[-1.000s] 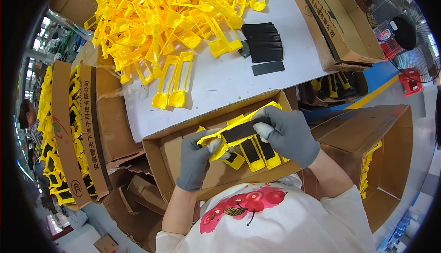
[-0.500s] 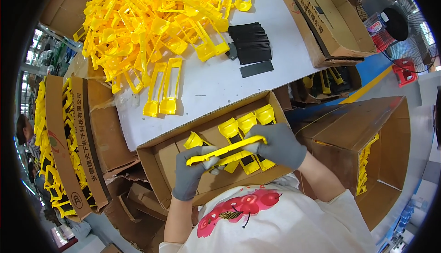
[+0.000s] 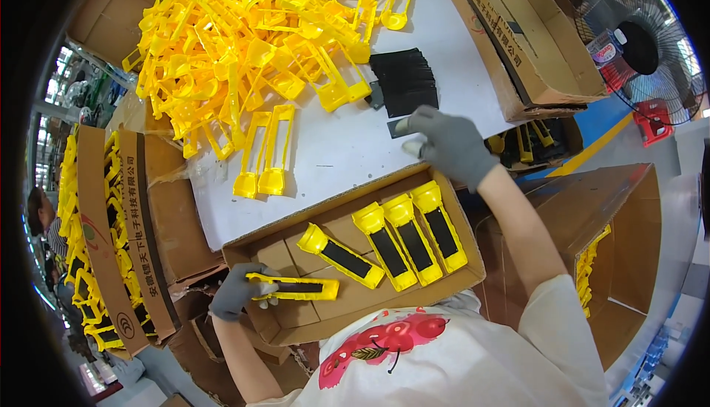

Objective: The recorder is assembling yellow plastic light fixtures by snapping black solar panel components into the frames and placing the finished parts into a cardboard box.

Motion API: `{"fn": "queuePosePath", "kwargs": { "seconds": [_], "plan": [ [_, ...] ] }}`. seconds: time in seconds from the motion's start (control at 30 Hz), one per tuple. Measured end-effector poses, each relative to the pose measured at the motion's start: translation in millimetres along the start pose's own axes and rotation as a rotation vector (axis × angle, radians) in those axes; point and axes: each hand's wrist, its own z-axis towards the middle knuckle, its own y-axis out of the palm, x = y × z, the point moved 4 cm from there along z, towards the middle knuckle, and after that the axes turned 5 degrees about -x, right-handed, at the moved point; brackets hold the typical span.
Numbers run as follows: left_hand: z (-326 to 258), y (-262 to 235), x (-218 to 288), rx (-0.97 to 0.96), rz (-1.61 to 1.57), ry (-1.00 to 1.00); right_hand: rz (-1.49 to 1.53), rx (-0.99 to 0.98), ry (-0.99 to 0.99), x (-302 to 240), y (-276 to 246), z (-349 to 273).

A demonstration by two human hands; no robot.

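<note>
- While left hand (image 3: pixel 235 293) pinches frame (image 3: pixel 310 295), long axis runs left-right, free end pointing right.
- Right hand (image 3: pixel 447 141), earlier on frame, now at strip (image 3: pixel 393 130), thumb and finger parted.

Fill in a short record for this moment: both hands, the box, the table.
Left hand: holds one end of a yellow frame with a black strip
Right hand: thumb and finger apart at a lone black strip; contact unclear
Box: four more frames with black strips
Table: pile of yellow frames, stack of black strips
</note>
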Motion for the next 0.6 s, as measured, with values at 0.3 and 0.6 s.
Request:
{"fn": "queuePosePath", "kwargs": {
  "seconds": [0.3, 0.6],
  "plan": [
    [32.2, 47.3, 67.2, 0.480, 1.090, 0.197, -0.339, -0.256, 0.059, 16.4, 17.4, 47.8],
    [71.6, 30.8, 152.9, 1.070, 1.108, 0.653, 0.096, 0.002, 0.021, 13.0, 3.0, 34.1]
  ]
}}
